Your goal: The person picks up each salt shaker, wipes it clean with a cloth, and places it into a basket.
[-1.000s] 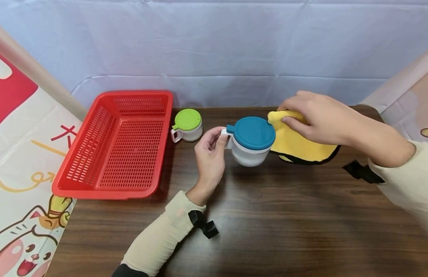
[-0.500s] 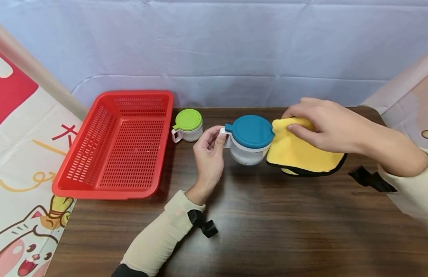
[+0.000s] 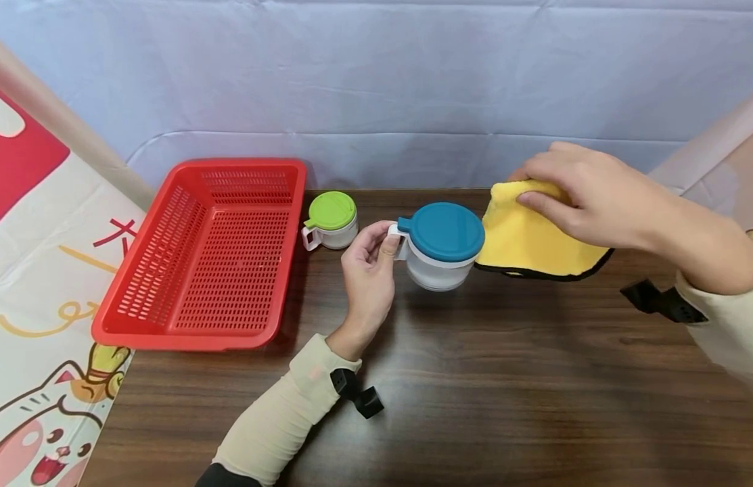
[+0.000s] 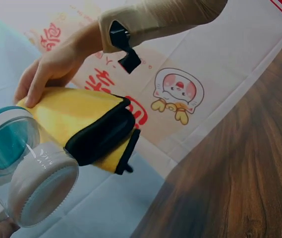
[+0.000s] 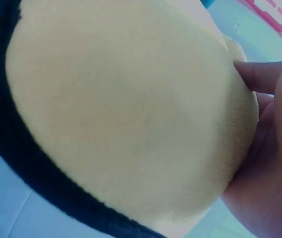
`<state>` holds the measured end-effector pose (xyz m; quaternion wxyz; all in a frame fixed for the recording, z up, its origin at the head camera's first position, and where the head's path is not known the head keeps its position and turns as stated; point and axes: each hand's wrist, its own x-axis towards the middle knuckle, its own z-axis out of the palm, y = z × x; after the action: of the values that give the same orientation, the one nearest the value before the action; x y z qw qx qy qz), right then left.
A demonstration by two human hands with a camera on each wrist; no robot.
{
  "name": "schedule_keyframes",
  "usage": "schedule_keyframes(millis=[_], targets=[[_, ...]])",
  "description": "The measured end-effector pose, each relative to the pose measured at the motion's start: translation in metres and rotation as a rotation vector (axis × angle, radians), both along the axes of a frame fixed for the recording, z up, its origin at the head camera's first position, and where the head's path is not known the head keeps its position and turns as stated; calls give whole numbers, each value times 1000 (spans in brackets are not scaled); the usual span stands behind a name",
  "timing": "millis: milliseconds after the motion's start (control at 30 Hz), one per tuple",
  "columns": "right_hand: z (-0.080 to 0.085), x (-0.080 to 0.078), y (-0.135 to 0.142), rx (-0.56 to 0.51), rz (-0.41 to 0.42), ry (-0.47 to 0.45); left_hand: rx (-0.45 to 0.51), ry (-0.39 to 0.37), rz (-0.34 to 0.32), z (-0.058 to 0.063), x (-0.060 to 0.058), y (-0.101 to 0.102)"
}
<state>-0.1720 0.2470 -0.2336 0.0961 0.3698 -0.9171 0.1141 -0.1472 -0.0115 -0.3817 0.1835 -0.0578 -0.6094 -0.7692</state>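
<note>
My left hand pinches the white handle of a clear seasoning jar with a blue lid. In the left wrist view the jar is tilted, and white contents show through its wall. A folded yellow cloth with black edging hangs from my right hand, which grips its upper edge between thumb and fingers. The cloth's left side is at the jar's right side; whether they touch I cannot tell. In the right wrist view the cloth fills most of the picture.
A smaller seasoning jar with a green lid stands on the dark wooden table, left of the blue-lidded one. Left of it sits a red perforated basket. A pale curtain rises behind the table's back edge.
My right hand has shifted rightward with the cloth, dipping down and then rising again. The blue-lidded jar and my left hand have barely moved.
</note>
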Motion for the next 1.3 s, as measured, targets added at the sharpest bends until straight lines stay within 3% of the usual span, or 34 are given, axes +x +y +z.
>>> schedule_keyframes(millis=[400, 567, 833, 1300], targets=[[-4, -29, -12, 0, 81, 158, -14, -5, -11, 0, 2, 1], [-7, -37, -24, -16, 123, 155, -31, -6, -21, 0, 2, 3], [-12, -43, -52, -32, 269, 206, -29, -11, -38, 1, 4, 6], [-21, -35, -78, 28, 310, 149, -54, -5, -51, 0, 5, 7]])
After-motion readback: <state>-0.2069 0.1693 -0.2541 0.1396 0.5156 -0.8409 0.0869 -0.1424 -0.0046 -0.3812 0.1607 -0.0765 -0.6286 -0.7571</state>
